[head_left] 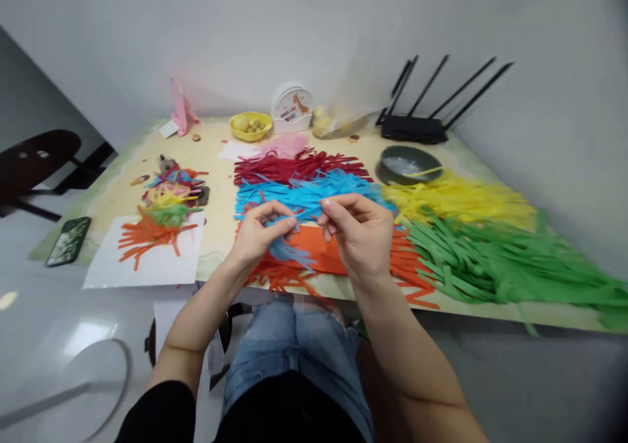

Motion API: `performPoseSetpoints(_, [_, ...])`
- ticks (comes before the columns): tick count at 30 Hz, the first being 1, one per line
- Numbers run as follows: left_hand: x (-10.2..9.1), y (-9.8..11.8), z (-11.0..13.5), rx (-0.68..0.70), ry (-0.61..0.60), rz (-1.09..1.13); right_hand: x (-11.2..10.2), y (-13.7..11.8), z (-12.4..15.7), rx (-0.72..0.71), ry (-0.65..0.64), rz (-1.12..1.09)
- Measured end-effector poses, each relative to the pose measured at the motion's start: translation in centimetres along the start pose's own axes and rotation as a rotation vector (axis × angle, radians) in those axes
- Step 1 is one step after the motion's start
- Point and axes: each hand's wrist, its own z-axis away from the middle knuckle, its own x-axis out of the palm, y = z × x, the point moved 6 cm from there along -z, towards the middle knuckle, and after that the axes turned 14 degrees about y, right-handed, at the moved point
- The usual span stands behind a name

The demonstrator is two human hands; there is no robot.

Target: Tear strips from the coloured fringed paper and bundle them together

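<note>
Near edge, lower centre of frame: wearer's black top (294,410) and ripped blue jeans (275,338), both against the front of the bench (220,197), which has a cream-and-green patterned surface. Left hand (260,233), centre: thumb and fingers pinched together on a light-blue fringed paper strip (292,253), its cut ends hanging over the orange material below. Right hand (366,237), just right of centre: thumb and index tips together, other fingers curled; whether anything is between the tips cannot be made out.

Beneath the hands: wide orange sheet with fringed ends (321,250). Right side: heap of long green strips (520,266), overhanging the near edge. Left side: white paper sheet (108,260), partly under a small bundle of multicoloured fringe (169,204), orange end nearest; dark patterned phone (69,241) at far left.

Next back: bright-blue fringe (279,194) behind the hands, yellow strips (461,197) to the right, then dark-red fringe (299,167), then pale-pink fringe (284,145).

Far edge, left to right: pink folded item (181,109), yellow dish (251,135) of roundish pale items, white holder with giraffe print (292,109), black router (415,129) with raised antennas. Dark round bowl (405,161) in front of router.
</note>
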Motion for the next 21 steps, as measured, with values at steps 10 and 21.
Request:
performPoseSetpoints(10, [-26.3, 6.5, 10.3, 0.445, 0.827, -1.335, -3.3, 4.8, 3.8, 0.143, -0.201, 0.154])
performPoseSetpoints(21, [-27.4, -5.0, -0.4, 0.247, 0.317, -1.255, -2.2, 4.9, 3.4, 0.037, -0.333, 0.335])
